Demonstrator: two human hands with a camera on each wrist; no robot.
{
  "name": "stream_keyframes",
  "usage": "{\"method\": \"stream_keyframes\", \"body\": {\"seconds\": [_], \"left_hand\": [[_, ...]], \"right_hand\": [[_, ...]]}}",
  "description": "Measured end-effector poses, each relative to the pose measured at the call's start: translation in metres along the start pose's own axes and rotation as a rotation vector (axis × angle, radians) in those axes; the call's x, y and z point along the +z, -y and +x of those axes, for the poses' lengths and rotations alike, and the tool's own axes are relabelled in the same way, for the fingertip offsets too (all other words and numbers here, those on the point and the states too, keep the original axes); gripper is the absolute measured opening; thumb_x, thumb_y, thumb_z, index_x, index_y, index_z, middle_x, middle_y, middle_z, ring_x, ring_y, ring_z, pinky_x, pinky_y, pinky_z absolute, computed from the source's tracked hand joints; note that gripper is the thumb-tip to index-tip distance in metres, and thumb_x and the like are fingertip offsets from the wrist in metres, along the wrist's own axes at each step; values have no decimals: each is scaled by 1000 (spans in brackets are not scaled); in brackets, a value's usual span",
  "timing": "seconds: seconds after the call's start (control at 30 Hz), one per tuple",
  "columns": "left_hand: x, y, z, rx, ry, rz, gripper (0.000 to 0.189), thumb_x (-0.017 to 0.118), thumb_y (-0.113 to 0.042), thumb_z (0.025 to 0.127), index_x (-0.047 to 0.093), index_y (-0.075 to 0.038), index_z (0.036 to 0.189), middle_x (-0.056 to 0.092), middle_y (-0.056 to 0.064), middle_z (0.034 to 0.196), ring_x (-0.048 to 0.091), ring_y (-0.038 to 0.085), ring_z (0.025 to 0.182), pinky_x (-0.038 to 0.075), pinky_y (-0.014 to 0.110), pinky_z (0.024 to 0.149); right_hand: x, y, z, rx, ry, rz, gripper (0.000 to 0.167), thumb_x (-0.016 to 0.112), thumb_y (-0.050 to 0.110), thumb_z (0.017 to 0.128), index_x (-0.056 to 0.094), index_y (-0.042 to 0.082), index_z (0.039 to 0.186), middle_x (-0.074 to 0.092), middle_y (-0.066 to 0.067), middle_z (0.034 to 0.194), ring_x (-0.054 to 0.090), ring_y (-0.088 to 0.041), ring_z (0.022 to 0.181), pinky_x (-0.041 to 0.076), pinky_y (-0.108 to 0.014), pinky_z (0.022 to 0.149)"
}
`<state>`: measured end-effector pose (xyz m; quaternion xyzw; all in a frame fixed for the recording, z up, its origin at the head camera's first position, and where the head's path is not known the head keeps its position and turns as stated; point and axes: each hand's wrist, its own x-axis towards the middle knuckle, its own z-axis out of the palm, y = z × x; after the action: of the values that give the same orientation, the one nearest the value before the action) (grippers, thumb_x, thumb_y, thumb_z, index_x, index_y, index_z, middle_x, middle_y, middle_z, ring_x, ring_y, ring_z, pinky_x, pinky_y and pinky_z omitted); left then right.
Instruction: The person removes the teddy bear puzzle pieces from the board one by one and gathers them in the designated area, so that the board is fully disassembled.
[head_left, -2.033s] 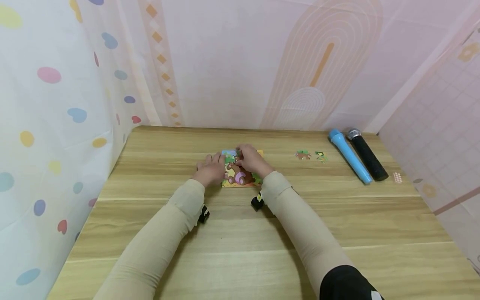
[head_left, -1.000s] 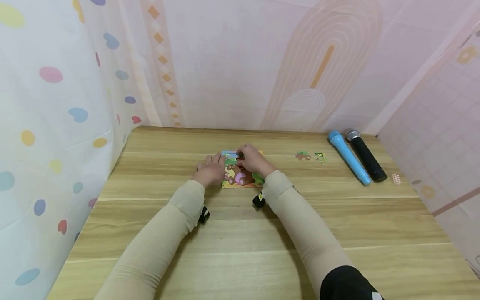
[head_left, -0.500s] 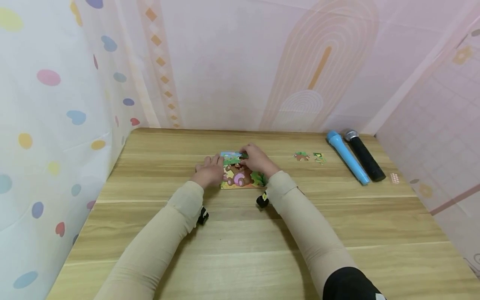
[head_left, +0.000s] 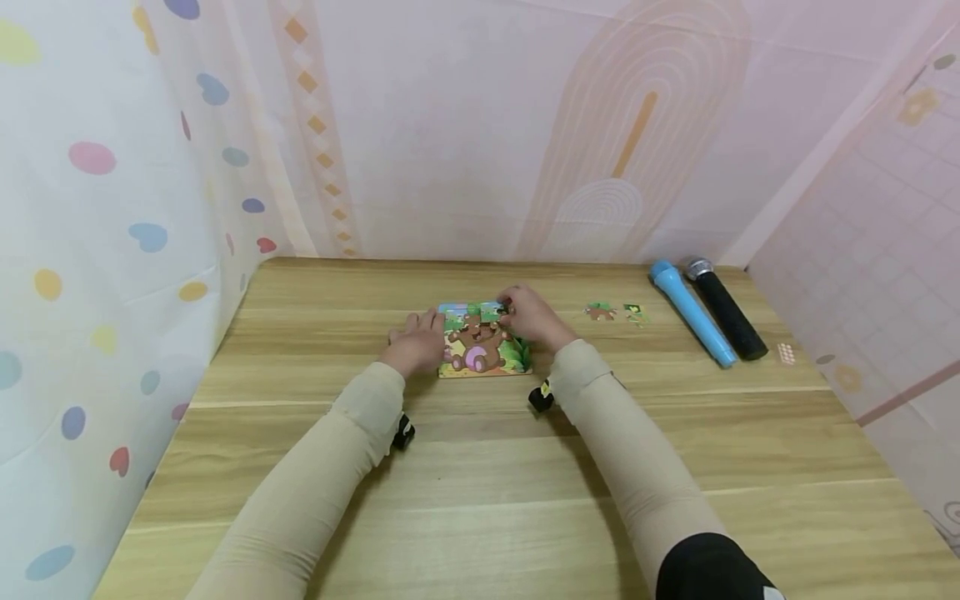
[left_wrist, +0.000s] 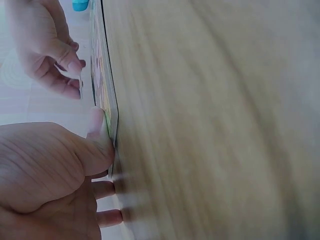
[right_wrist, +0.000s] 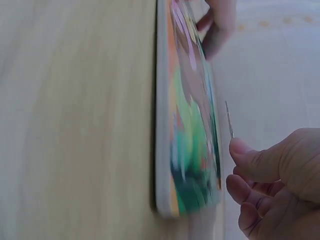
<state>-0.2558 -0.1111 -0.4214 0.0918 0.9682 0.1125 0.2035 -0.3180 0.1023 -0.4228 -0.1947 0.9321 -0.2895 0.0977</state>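
Note:
A flat puzzle board (head_left: 516, 372) with a brown bear picture lies on the table, towards the back. My left hand (head_left: 417, 342) holds the board at its left side. In the left wrist view the thumb (left_wrist: 102, 145) lies against the board edge, and fingertips touch the table past its end. Above the board's far right part, my right hand (head_left: 534, 318) pinches a thin puzzle piece (right_wrist: 229, 120) between thumb and finger. That piece shows edge-on in the right wrist view, raised off the board; its picture side is hard to make out.
Right of the board lie a brown and green puzzle piece (head_left: 600, 311) and some green and yellow pieces (head_left: 635, 313). Further right are a blue microphone (head_left: 693, 312) and a black microphone (head_left: 727, 312). A small dotted card (head_left: 786, 354) lies near the table's right edge.
My right hand has shifted right across the board, uncovering more of the bear's head and upper part. The left hand has stayed at the board's left side. The head view has shifted slightly.

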Motion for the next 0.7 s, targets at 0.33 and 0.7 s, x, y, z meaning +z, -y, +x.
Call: {"method": "stream_keyframes", "body": {"seconds": [0.33,0.7], "left_hand": [[2,2,5,-15,12,-1,76,50,-29,107,5,-2,162,-2,19,169,5,40,152,24,69,111],[4,4,5,3,0,9,77,51,-31,106,6,-1,162,-1,19,169,5,42,152,25,71,110]], "right_hand": [[-19,-27,-7,40,-39,41,37,60,-1,99,56,-6,135,52,-22,136,57,-36,119,48,-43,102],[-35,-48,-16,87,-55,35,37,58,-4,99,54,-9,135,51,-25,136,52,-40,125,46,-45,105]]}}
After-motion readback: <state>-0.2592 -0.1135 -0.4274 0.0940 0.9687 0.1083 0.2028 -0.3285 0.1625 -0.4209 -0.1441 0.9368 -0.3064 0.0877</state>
